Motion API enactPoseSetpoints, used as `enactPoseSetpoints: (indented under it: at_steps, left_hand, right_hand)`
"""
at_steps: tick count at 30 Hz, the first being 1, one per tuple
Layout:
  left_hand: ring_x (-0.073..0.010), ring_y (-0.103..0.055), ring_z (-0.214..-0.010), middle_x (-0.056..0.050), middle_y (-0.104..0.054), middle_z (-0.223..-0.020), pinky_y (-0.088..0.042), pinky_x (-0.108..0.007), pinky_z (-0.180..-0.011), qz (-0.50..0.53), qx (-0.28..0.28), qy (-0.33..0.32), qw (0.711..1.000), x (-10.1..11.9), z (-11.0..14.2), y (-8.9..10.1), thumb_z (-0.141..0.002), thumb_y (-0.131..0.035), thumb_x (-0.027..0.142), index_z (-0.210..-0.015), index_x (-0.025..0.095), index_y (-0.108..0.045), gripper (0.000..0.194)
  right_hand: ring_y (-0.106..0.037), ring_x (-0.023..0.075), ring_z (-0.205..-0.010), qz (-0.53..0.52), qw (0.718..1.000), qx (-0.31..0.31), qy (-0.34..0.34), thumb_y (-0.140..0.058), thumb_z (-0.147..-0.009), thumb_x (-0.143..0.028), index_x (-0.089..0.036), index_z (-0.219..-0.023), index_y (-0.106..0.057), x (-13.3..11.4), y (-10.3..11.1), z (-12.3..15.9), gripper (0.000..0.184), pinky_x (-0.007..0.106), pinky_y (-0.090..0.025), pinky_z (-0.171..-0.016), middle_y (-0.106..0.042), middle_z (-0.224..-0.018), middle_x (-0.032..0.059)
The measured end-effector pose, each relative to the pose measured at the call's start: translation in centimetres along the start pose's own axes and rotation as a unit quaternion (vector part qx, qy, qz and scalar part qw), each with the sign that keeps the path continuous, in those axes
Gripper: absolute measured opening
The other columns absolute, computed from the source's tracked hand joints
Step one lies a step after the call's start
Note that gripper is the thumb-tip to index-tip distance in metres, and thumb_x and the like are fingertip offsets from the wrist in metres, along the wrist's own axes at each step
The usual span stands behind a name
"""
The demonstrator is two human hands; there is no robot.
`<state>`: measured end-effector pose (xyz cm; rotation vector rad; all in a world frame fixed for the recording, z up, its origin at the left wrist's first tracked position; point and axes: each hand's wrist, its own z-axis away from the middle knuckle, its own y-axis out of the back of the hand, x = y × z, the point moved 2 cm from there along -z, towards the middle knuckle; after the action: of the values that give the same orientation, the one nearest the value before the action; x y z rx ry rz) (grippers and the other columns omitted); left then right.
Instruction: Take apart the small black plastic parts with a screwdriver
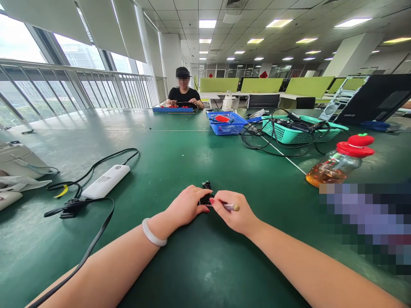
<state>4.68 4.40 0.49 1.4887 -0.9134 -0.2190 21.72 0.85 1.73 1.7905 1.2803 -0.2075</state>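
Observation:
In the head view, my left hand rests on the green table, its thumb and fingers closed around a small black plug-like piece. Metal prongs stick up at the far end of that piece. My right hand pinches a slim pen-shaped tool with a tan, rounded end. Its thin shaft points left, towards the black piece between my hands. Fingers hide most of the piece, and I cannot tell whether the tool's tip touches it.
A white power bank with a black cable lies left; the cable crosses above my left forearm. At right stands a red-lidded bottle. Beyond are a blue basket, a green basket with cables, and a seated person.

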Motion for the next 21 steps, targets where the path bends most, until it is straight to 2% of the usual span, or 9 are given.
enactPoseSetpoints:
  at_steps: [4,7,13,17,21]
  left_hand:
    - [-0.027,-0.06,-0.111,-0.009,-0.069,-0.121,-0.048,-0.043,-0.1,-0.004,-0.008,0.016,1.0,0.1,0.0,0.1,-0.084,-0.071,0.03,-0.128,0.021,-0.059,0.046]
    - [-0.0267,-0.06,-0.113,-0.009,-0.069,-0.122,-0.048,-0.042,-0.101,-0.004,-0.009,0.02,1.0,0.2,0.1,0.1,-0.085,-0.07,0.03,-0.13,0.022,-0.058,0.047]
    - [-0.0265,-0.059,-0.116,-0.009,-0.069,-0.121,-0.047,-0.044,-0.102,-0.005,0.005,0.009,1.0,0.1,0.2,0.0,-0.087,-0.068,0.03,-0.131,0.023,-0.057,0.046]
    - [-0.0265,-0.059,-0.117,-0.009,-0.068,-0.123,-0.047,-0.044,-0.104,-0.006,0.014,0.004,1.0,0.0,0.2,-0.2,-0.087,-0.068,0.03,-0.131,0.023,-0.057,0.046]
    - [-0.0261,-0.059,-0.118,-0.008,-0.067,-0.126,-0.047,-0.043,-0.105,-0.004,0.011,0.015,1.0,0.1,0.3,-0.1,-0.086,-0.069,0.03,-0.131,0.023,-0.057,0.047]
  right_hand:
    - [-0.037,0.0096,-0.048,-0.087,0.987,0.031,-0.135,-0.047,-0.095,-0.048,-0.02,-0.06,-0.047,1.4,0.2,-0.2,0.044,0.024,-0.031,-0.048,-0.041,-0.05,-0.0047]
    - [-0.04,0.0101,-0.046,-0.14,0.972,0.03,-0.184,-0.049,-0.093,-0.056,-0.02,-0.061,-0.05,2.2,0.3,-0.2,0.047,0.025,-0.032,-0.047,-0.042,-0.048,-0.0046]
    - [-0.042,0.0105,-0.048,-0.138,0.979,0.092,-0.123,-0.048,-0.094,-0.056,-0.02,-0.06,-0.051,1.2,1.7,-0.1,0.05,0.026,-0.035,-0.049,-0.046,-0.05,-0.0029]
    - [-0.045,0.0115,-0.051,-0.101,0.987,0.087,-0.085,-0.047,-0.095,-0.055,-0.02,-0.06,-0.053,1.0,2.5,-0.1,0.05,0.026,-0.035,-0.05,-0.048,-0.053,-0.0014]
    - [-0.043,0.0109,-0.049,-0.078,0.989,0.092,-0.085,-0.048,-0.095,-0.053,-0.02,-0.059,-0.052,1.6,2.5,-0.3,0.049,0.026,-0.034,-0.05,-0.047,-0.052,-0.0021]
